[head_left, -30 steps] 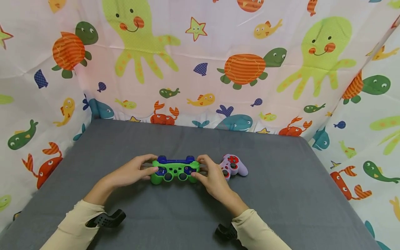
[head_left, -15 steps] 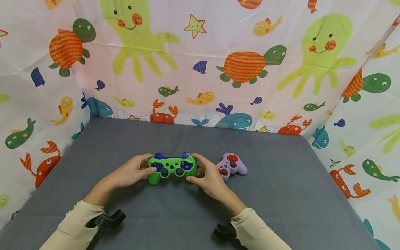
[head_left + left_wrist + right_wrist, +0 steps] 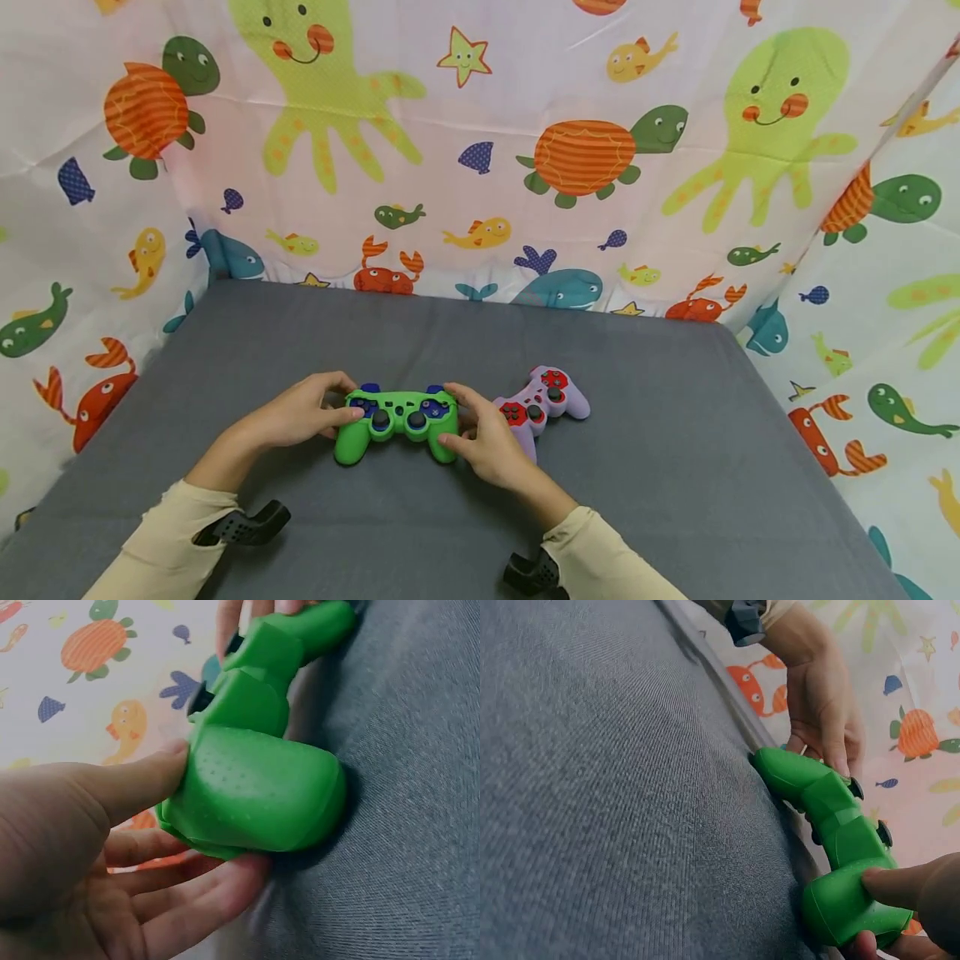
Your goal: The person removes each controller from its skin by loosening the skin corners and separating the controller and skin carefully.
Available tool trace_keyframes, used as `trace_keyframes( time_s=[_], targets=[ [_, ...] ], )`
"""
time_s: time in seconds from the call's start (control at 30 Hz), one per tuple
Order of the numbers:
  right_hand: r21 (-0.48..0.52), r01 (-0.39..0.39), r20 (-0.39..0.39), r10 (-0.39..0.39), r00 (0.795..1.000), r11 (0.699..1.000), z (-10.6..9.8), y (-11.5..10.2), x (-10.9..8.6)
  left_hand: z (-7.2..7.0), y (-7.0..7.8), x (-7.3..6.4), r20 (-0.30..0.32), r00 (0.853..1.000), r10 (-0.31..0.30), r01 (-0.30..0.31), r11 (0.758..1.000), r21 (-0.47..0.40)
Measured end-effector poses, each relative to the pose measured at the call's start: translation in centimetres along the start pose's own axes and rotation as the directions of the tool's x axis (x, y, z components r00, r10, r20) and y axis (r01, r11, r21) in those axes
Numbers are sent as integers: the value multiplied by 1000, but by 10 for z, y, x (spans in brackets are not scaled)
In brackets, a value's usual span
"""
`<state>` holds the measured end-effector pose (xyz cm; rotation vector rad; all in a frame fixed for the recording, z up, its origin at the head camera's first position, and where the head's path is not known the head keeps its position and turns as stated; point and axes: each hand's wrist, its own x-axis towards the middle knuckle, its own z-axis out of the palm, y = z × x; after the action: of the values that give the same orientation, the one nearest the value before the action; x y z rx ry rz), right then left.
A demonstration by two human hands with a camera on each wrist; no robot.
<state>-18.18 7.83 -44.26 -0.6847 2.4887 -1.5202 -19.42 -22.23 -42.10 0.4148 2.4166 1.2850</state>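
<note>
A green game controller with blue button areas and two black thumbsticks lies face up, low over the grey cloth, its grips pointing toward me. My left hand holds its left end, thumb on top by the direction pad and fingers beneath. At the other end my right hand pinches it, thumb on the right grip. In the left wrist view, a rounded green grip meets the cloth. The right wrist view has both hands on the controller. Just beyond my right hand is a purple controller with red buttons, partly hidden by that hand.
Grey cloth covers the table. A white curtain printed with sea animals hangs behind it and along both sides. Each wrist wears a black camera mount over a cream sleeve.
Both hands have brought the green controller left and toward me, tilting it from front-edge-up to face-up and lower. More of the purple controller now shows.
</note>
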Motion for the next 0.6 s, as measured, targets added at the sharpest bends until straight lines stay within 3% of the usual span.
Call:
trace_keyframes(
  time_s=[0.17,0.3,0.6],
  targets=[
    [-32,3,21,-2,1000,999,1,3,2,-1,-3,0,-60,996,67,-60,992,115],
    [-12,4,25,-4,1000,1000,2,2,3,-1,-3,-3,-41,993,110,-104,986,130],
    [27,-44,10,44,999,999,5,3,2,6,-8,0,-68,991,111,-100,982,159]
  ],
)
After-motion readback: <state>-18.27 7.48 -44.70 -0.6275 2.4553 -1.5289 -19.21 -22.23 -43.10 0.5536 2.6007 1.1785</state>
